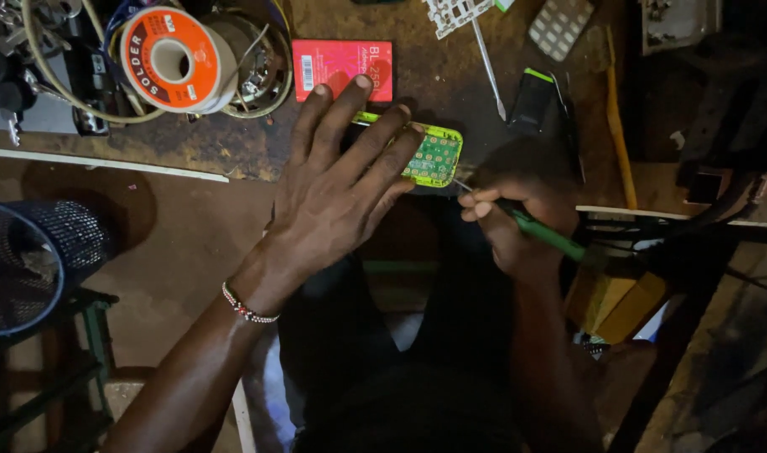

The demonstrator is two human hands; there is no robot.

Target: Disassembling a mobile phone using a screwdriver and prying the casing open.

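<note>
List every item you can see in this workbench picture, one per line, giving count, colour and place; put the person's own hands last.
circuit board: one, green in a yellow-green frame, workbench front edge, under the left fingers
screwdriver: one, green handle, tip at the board's right edge
solder spool: one, orange and white, upper left
battery: one, red, flat behind the board
loose tool: one, thin metal, upper middle
keypad sheet: one, grey, top right
dark phone part: one, black with green edge, right of the board
mesh basket: one, dark, far left
bracelet: one, beaded, left wrist
left hand: flat on the board
right hand: gripping the screwdriver
</note>
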